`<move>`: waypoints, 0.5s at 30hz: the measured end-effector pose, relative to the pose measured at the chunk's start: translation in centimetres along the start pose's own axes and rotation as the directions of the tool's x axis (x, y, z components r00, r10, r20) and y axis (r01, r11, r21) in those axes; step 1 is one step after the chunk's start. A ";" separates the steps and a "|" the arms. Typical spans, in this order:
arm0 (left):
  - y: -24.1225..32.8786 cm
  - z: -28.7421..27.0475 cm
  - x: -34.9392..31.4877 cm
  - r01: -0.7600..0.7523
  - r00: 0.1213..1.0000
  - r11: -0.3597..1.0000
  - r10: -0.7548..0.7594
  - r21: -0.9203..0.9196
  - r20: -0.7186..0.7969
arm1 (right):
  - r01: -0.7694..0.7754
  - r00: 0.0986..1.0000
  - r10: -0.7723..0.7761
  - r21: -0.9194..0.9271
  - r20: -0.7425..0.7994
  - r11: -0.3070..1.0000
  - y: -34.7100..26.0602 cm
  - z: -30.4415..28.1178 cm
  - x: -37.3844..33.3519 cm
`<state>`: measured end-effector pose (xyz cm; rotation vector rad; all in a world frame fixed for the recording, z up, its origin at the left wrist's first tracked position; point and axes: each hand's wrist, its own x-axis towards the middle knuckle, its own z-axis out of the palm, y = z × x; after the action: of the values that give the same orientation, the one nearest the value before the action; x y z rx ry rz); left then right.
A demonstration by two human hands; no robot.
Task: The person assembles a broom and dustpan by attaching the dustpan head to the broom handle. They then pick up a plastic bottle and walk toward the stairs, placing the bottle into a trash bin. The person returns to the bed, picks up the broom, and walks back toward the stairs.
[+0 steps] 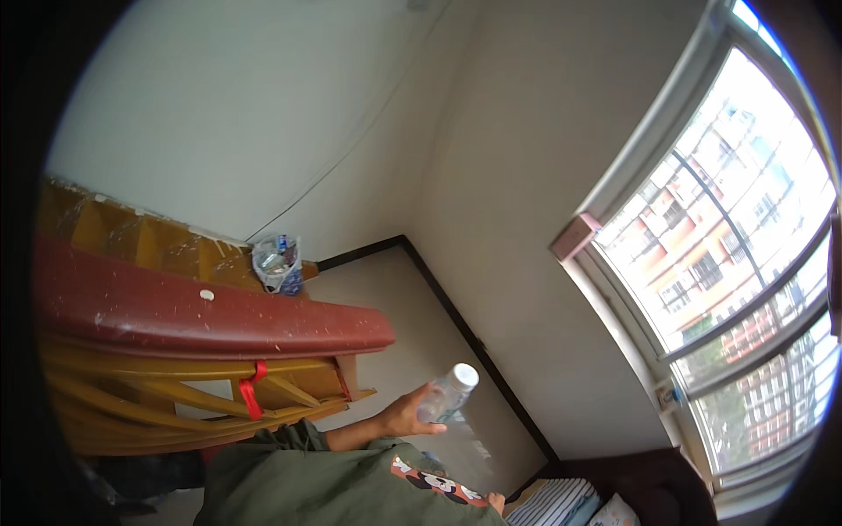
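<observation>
Clear plastic bottle (445, 394) with a white cap sits at about five o'clock in view, tilted with its cap toward one o'clock, above the pale floor (412, 307). One hand (408, 414), fingers curled around the bottle's lower half, grips it; which hand it is cannot be told. At ten o'clock from it runs a red-topped wooden rail (210, 316), with a bag of bottles (279, 263) beyond.

Ladder (202, 351) at left, bag (278, 265) behind it on floor, bottle (447, 393) right of ladder, window (745, 289) far right
</observation>
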<state>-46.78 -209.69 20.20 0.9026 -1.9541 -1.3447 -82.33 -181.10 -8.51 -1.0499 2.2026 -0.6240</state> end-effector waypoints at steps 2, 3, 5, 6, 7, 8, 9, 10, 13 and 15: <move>-0.4 -0.1 3.3 -0.001 1.000 0.998 0.000 -0.056 -0.025 | -0.142 0.987 0.145 -0.041 0.069 0.989 -2.4 -2.6 3.7; -0.4 -0.6 5.2 -0.016 1.000 0.996 0.015 -0.086 -0.008 | -0.170 0.980 0.176 -0.072 0.097 0.983 -3.0 -3.1 6.5; -1.4 -1.9 7.5 0.050 0.999 0.993 -0.052 -0.107 -0.012 | -0.151 0.966 0.176 -0.141 0.191 0.978 -5.3 -2.8 13.4; -2.1 -2.5 8.6 0.084 0.996 0.989 -0.087 -0.121 -0.018 | -0.126 0.956 0.166 -0.174 0.242 0.977 -6.9 -2.4 17.3; -3.9 -2.8 9.5 0.069 0.993 0.992 -0.077 -0.103 -0.085 | -0.091 0.944 0.152 -0.214 0.293 0.973 -8.5 -2.1 21.2; -5.3 -3.2 10.4 0.089 0.984 0.989 -0.105 -0.115 -0.145 | -0.055 0.930 0.141 -0.250 0.339 0.967 -10.1 -1.8 25.2; -6.1 -3.9 11.1 0.080 0.975 0.990 -0.103 -0.120 -0.199 | -0.014 0.923 0.121 -0.281 0.366 0.960 -12.0 -2.0 29.1; -7.0 -4.6 11.8 0.073 0.962 0.990 -0.102 -0.122 -0.253 | 0.032 0.915 0.094 -0.304 0.392 0.952 -14.3 -2.2 33.4; -9.4 -6.0 14.5 0.141 0.857 0.957 -0.246 -0.252 -0.453 | 0.194 0.870 0.039 -0.415 0.491 0.889 -20.4 -2.5 47.0; -8.8 -6.2 16.0 0.203 0.738 0.925 -0.360 -0.320 -0.571 | 0.486 0.784 0.002 -0.615 0.621 0.621 -25.7 -2.9 56.7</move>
<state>-49.62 -228.10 15.30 1.3584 -1.1472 -1.1928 -99.32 -241.08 -8.48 -1.7213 1.7354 0.5700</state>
